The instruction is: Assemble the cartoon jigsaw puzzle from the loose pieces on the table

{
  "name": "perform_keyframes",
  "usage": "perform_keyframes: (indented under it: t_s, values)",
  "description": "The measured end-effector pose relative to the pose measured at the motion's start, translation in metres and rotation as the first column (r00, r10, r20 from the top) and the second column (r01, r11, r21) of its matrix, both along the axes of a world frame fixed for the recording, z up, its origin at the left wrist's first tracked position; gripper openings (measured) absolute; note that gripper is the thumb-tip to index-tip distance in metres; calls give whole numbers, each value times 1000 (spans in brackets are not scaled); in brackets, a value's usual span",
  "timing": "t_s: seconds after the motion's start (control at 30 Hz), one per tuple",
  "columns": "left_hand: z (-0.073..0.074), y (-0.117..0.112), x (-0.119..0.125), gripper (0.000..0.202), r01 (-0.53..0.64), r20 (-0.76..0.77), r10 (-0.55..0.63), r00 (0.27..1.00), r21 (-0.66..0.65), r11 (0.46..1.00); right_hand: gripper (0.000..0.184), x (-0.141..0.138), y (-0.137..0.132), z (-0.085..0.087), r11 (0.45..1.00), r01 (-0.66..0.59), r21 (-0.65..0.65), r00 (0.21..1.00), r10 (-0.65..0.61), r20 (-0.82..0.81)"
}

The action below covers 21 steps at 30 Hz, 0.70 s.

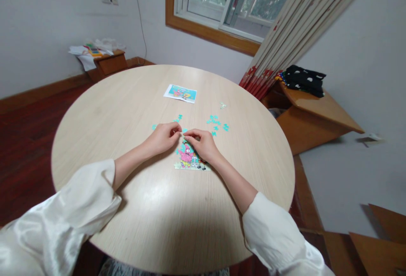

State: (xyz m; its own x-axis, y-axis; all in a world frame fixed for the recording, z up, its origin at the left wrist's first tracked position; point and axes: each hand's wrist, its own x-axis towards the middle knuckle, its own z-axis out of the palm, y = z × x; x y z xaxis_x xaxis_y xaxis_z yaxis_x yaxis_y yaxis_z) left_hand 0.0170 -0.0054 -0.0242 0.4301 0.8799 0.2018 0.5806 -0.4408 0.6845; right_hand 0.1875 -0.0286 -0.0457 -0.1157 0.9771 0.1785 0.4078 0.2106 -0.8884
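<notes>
A partly joined jigsaw puzzle with a pink cartoon figure lies flat on the round table. My left hand is closed in a pinch just above its upper left edge. From the other side, my right hand pinches too and covers the puzzle's right part. Between the two sets of fingertips is a small puzzle piece, mostly hidden by them. Loose turquoise pieces are scattered right of my hands, and a few lie beyond my left hand.
A picture sheet with the same cartoon figures lies farther back on the table. Near it on the right is a small pale pile of pieces. A wooden cabinet bearing dark cloth stands beyond the right edge, beside a curtain.
</notes>
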Motion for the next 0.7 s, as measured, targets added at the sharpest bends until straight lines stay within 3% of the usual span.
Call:
perform_keyframes:
  t_s: [0.7]
  values:
    - [-3,-1,2,5,42,-58,-44,997,-30,999,9,-1,-1,-4,990,-2,141,985,-22,169]
